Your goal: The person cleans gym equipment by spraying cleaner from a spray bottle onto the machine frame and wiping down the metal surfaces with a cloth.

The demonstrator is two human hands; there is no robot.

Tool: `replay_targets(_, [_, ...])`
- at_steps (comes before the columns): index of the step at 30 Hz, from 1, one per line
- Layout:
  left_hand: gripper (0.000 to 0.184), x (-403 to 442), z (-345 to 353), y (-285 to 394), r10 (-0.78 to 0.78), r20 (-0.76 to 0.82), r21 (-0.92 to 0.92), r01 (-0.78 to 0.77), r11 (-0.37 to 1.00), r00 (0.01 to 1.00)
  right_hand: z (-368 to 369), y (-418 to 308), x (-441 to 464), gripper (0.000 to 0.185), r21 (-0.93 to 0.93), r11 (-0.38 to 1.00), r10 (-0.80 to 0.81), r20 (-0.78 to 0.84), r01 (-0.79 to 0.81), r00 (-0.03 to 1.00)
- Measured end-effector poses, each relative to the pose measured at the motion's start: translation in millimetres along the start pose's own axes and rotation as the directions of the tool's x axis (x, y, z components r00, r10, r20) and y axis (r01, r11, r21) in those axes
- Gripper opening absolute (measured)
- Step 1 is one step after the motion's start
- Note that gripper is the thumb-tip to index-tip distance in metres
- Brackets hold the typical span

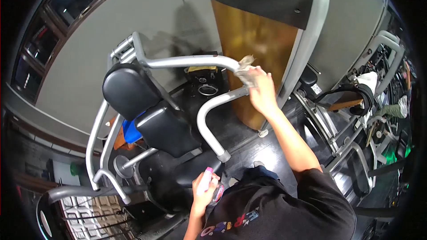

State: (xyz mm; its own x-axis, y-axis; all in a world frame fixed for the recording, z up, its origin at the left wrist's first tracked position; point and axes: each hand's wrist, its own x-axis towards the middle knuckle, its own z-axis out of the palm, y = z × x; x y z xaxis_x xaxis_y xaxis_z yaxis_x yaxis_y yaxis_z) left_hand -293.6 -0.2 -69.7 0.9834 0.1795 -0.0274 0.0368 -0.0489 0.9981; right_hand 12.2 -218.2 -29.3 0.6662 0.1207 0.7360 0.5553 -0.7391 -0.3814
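Note:
My right hand is stretched out and closed on a crumpled light cloth, which is pressed round the bend of a silver metal bar on a gym machine. Down near my body, my left hand grips a spray bottle with a pink and white top; part of the bottle is hidden by the fingers. Below the cloth a curved handle of the same machine runs down to a grey end cap. To the left is the machine's black padded backrest, with a black seat pad under it.
A tall machine housing with a gold-brown panel stands ahead. Behind the bar, a black and yellow box sits by the wall. More gym equipment fills the right side, and a blue item shows behind the seat.

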Motion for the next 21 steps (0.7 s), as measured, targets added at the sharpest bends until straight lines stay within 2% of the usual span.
replay_targets(1, [0.019,-2,3,2,0.029,-0.021,0.019,-0.028,0.999,0.999,17,-4,-1,0.036,0.035,0.998,-0.058,0.139,0.054,0.989])
replay_targets(2, [0.018,-2,5,4,0.061,-0.035,0.040,-0.059,0.997,0.998,37,-7,-14,0.035,-0.031,0.968,-0.231,0.261,0.248,0.937])
replay_targets(4, [0.021,-7,11,11,0.040,-0.052,0.047,-0.038,0.998,0.998,42,-30,-15,0.038,0.010,0.995,-0.093,0.278,0.094,0.956])
replay_targets(5, [0.020,-9,14,10,0.001,-0.069,0.019,0.000,1.000,0.998,42,-36,-12,0.038,0.019,0.995,-0.101,0.277,0.100,0.955])
replay_targets(7, [0.020,-11,19,10,-0.045,-0.084,-0.002,0.045,0.999,0.995,41,-45,-11,0.039,0.257,0.962,-0.186,0.348,0.098,0.919])
replay_targets(8, [0.020,-10,23,11,-0.058,-0.066,0.001,0.058,0.998,0.996,41,-51,-12,0.042,0.283,0.955,-0.194,0.372,0.087,0.908])
replay_targets(11, [0.019,-12,32,14,-0.060,-0.038,0.037,0.061,0.997,0.997,43,-59,-36,0.049,0.392,0.905,-0.287,0.275,0.166,0.918])
replay_targets(14, [0.015,3,51,24,-0.011,-0.012,0.025,0.011,1.000,1.000,35,-43,-67,0.056,0.568,0.821,-0.274,0.315,0.051,0.909])
replay_targets(15, [0.015,7,57,26,0.008,-0.031,-0.002,-0.009,1.000,0.999,30,-36,-78,0.056,0.562,0.826,-0.262,0.310,0.046,0.914])
replay_targets(17, [0.016,13,63,27,0.021,-0.053,-0.028,-0.023,0.999,0.998,16,-15,-102,0.056,0.647,0.746,-0.182,0.425,-0.156,0.887])
replay_targets(18, [0.016,14,65,27,0.020,-0.055,-0.028,-0.022,0.999,0.998,7,-6,-109,0.051,0.645,0.547,-0.018,0.646,-0.533,0.763])
replay_targets(19, [0.016,15,66,26,0.031,-0.055,-0.012,-0.032,0.999,0.998,-2,4,-116,0.045,0.487,0.604,0.102,0.738,-0.631,0.667])
replay_targets(20, [0.017,16,68,26,0.044,-0.057,0.005,-0.044,0.999,0.997,-8,13,-121,0.045,0.489,0.604,0.095,0.740,-0.630,0.665])
replay_targets(21, [0.017,16,71,26,0.046,-0.066,0.004,-0.045,0.999,0.997,-15,17,-118,0.043,0.504,0.530,0.130,0.746,-0.682,0.653])
